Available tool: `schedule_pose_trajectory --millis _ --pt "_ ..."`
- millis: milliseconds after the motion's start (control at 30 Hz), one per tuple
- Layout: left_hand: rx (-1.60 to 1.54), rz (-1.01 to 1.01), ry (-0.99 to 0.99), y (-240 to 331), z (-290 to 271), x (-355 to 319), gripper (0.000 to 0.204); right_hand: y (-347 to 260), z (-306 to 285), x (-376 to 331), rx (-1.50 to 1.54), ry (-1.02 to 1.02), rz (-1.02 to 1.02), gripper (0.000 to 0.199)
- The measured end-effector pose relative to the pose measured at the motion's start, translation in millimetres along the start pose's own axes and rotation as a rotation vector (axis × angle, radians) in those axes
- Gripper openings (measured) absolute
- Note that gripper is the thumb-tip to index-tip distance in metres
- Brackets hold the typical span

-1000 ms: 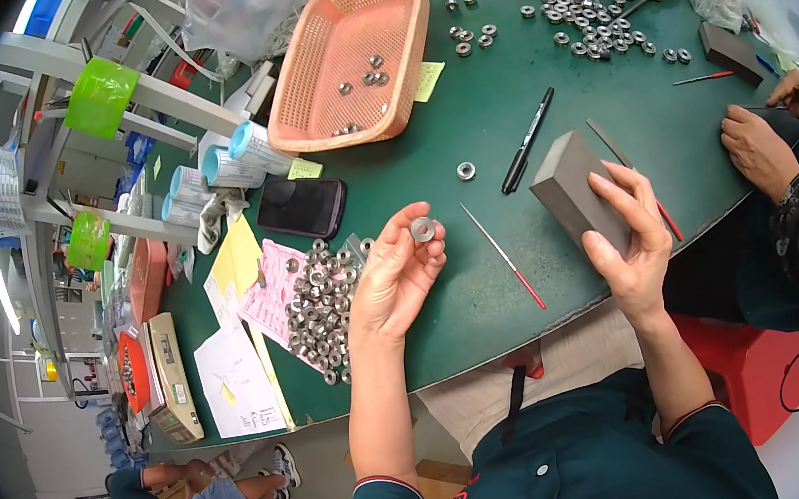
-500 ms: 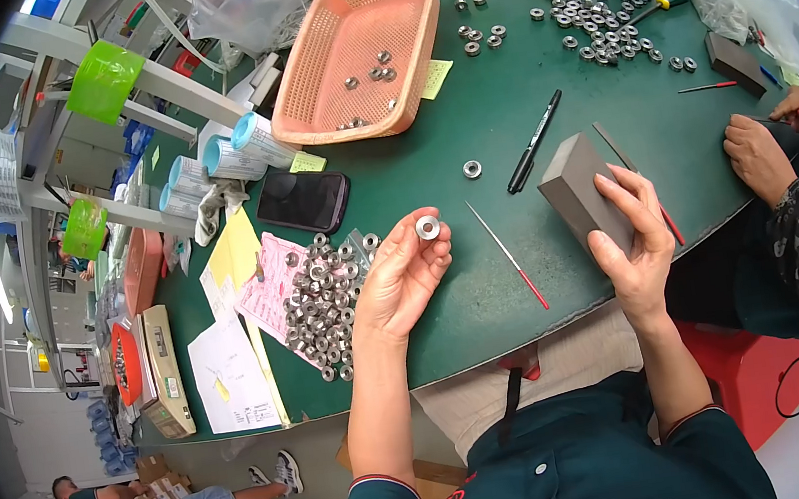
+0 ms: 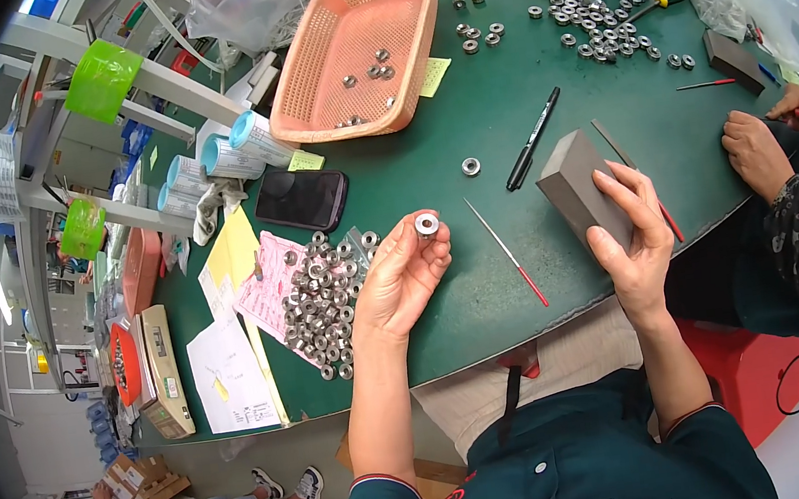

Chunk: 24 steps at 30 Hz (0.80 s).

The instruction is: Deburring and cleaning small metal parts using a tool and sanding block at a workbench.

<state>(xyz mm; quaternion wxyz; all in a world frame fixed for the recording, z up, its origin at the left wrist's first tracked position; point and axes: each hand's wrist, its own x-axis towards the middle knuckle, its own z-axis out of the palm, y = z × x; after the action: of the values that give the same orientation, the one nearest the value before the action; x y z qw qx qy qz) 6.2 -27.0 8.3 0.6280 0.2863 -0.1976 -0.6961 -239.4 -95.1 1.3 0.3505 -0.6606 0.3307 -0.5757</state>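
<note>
Our left hand (image 3: 401, 275) pinches a metal ring (image 3: 427, 225), a ring heap (image 3: 321, 305) at its eight o'clock, while our right hand (image 3: 632, 234) grips a gray block (image 3: 575, 188) at its three o'clock, and a light edge pinch probably serves us best.
</note>
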Motion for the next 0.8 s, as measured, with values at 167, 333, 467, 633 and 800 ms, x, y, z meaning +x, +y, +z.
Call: schedule_pose_trajectory --millis 167,333,467,633,800 --pt "0.006 0.002 -0.009 -1 2 -1 0.027 1 0 0 -0.010 -0.001 -0.009 0.046" --pt "0.035 0.002 0.008 1 6 -3 0.029 1 0 -1 -0.025 0.009 -0.001 0.045" --pt "0.184 0.016 0.107 1 11 -4 0.029 -1 1 -1 -0.039 0.007 0.006 0.045" --pt "0.268 0.017 0.143 2 12 -7 0.028 -1 2 -1 -0.047 0.011 0.015 0.045" --pt "0.202 0.008 0.086 2 9 -8 0.029 -1 2 -1 -0.063 0.003 0.011 0.045"
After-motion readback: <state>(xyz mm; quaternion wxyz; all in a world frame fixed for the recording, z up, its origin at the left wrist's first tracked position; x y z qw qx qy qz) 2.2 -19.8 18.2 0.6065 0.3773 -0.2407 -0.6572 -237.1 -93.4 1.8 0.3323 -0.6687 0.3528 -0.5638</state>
